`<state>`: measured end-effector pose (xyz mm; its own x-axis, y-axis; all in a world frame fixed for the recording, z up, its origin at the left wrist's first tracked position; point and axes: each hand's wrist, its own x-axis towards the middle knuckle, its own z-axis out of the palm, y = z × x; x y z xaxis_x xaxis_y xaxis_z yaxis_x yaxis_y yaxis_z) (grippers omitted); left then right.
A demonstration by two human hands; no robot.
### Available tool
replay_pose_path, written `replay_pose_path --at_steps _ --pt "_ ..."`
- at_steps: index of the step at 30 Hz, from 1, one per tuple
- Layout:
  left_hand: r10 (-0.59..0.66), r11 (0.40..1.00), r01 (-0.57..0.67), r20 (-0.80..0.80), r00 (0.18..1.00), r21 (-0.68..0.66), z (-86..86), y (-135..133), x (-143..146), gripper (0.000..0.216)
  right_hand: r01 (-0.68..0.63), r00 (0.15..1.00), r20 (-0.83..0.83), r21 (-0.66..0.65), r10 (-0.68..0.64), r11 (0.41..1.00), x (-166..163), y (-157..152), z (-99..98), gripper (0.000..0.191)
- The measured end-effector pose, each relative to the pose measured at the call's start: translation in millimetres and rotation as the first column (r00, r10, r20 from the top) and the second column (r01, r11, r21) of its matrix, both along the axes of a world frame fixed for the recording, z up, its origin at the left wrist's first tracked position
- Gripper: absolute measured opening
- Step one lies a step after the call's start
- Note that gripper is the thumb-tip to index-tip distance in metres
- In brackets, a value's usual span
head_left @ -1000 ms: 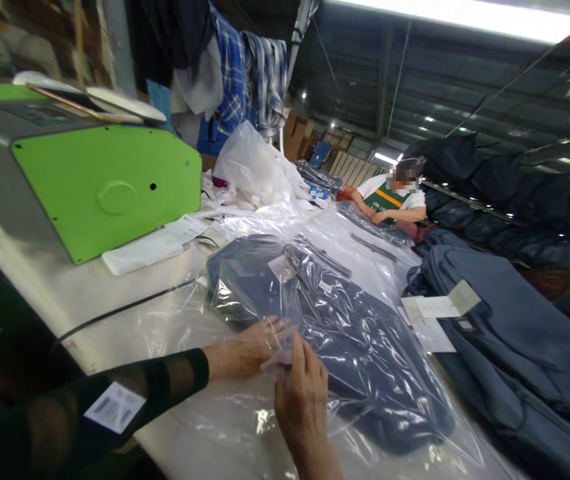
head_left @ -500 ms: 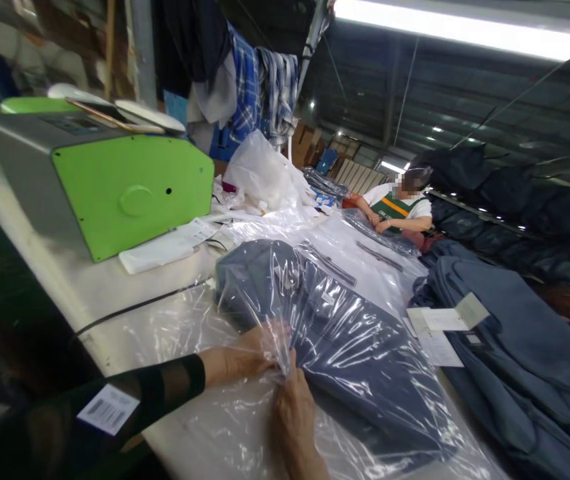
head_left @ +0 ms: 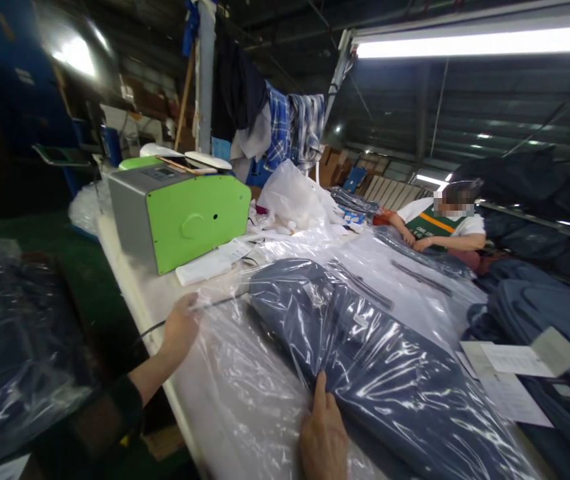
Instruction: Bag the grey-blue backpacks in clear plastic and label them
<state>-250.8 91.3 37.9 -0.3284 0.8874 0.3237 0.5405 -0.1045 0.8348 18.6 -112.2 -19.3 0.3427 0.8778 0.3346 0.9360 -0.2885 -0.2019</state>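
Note:
A folded dark blue garment (head_left: 365, 353) lies inside a clear plastic bag (head_left: 245, 373) on the white table (head_left: 135, 293). My left hand (head_left: 181, 327) grips the bag's loose open edge near the table's left side, well away from the garment. My right hand (head_left: 323, 433) presses down on the bagged garment's near edge, fingers together, thumb up.
A green and grey machine (head_left: 185, 213) stands at the table's far left, with papers (head_left: 215, 260) beside it. More blue garments and paper tags (head_left: 519, 367) lie at the right. Another person (head_left: 439, 223) works at the far end. Bagged garments (head_left: 9, 347) are stacked at the left.
My left hand let go beside my right hand and moved left and out along the bag's edge. My right hand stayed on the garment. My head turned left, so everything shifted right.

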Motion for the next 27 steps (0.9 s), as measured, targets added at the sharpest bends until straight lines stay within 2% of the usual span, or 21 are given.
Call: replay_pose_path --at_steps 3,5,6,7,8,9,10,11,12,14,16,18,20,23,25,27 --pt "0.164 0.985 -0.160 0.072 0.984 -0.061 25.9 -29.4 -12.0 0.015 0.037 0.998 0.049 0.035 -0.039 0.999 -11.6 -0.6 10.1 0.062" --pt "0.203 0.978 -0.205 0.049 0.978 0.030 50.2 -50.2 0.0 0.021 0.037 0.996 0.085 0.041 -0.041 0.998 -17.3 -0.9 16.3 0.063" --pt "0.168 0.964 -0.164 -0.002 0.986 0.208 60.4 -58.8 14.5 0.023 0.034 0.993 0.107 0.047 -0.039 0.998 -19.3 -0.9 18.3 0.064" --pt "-0.003 0.928 0.044 -0.109 0.994 0.370 67.4 -66.0 34.4 0.024 0.035 0.991 0.130 0.061 -0.042 0.998 -21.1 -0.9 19.3 0.064" --pt "-0.223 0.822 0.331 -0.273 0.936 0.464 70.1 -71.9 58.8 0.022 0.037 0.987 0.155 0.085 -0.049 0.996 -22.8 -0.9 19.2 0.065" --pt "-0.416 0.650 0.615 -0.469 0.779 0.446 68.3 -76.4 86.2 0.025 0.033 0.982 0.183 0.119 -0.054 0.992 -24.6 -0.9 17.8 0.066" --pt "-0.511 0.480 0.803 -0.631 0.584 0.354 62.1 -79.4 114.6 0.030 0.019 0.974 0.219 0.169 -0.056 0.985 -26.6 -0.8 15.4 0.067" --pt "-0.534 0.351 0.908 -0.747 0.396 0.231 52.7 -80.8 142.0 0.033 -0.005 0.963 0.262 0.232 -0.057 0.973 -28.6 -0.7 12.2 0.067" --pt "-0.516 0.268 0.955 -0.818 0.255 0.128 41.0 -80.4 166.4 0.035 -0.037 0.952 0.300 0.291 -0.055 0.956 -30.5 -0.9 8.5 0.066" --pt "-0.484 0.165 0.985 -0.866 0.123 0.048 16.1 -75.5 200.9 0.039 -0.072 0.941 0.332 0.391 -0.068 0.918 -33.1 -3.5 2.2 0.057" --pt "-0.443 0.136 0.990 -0.896 0.040 -0.023 -3.7 -69.1 213.6 0.044 -0.061 0.942 0.318 0.467 -0.104 0.882 -31.5 -13.7 1.4 0.046" --pt "-0.433 0.146 0.986 -0.902 -0.007 -0.078 -13.9 -64.8 211.8 0.047 -0.047 0.933 0.334 0.478 -0.132 0.877 -22.0 -35.5 8.6 0.043" --pt "-0.453 0.153 0.984 -0.891 -0.016 -0.095 -15.8 -62.7 206.9 0.047 -0.023 0.900 0.401 0.432 -0.170 0.901 -3.6 -68.7 22.5 0.046" --pt "-0.486 0.149 0.986 -0.874 0.008 -0.075 -13.3 -61.1 206.1 0.048 0.105 0.817 0.508 0.337 -0.274 0.936 32.4 -128.3 47.9 0.045" --pt "-0.492 0.148 0.987 -0.870 0.018 -0.064 -12.4 -60.6 208.3 0.048 0.180 0.743 0.585 0.292 -0.325 0.939 54.2 -164.9 61.1 0.044" --pt "-0.483 0.145 0.987 -0.876 0.006 -0.073 -12.8 -60.4 209.7 0.050 0.266 0.677 0.623 0.289 -0.392 0.920 70.3 -193.1 66.0 0.038"
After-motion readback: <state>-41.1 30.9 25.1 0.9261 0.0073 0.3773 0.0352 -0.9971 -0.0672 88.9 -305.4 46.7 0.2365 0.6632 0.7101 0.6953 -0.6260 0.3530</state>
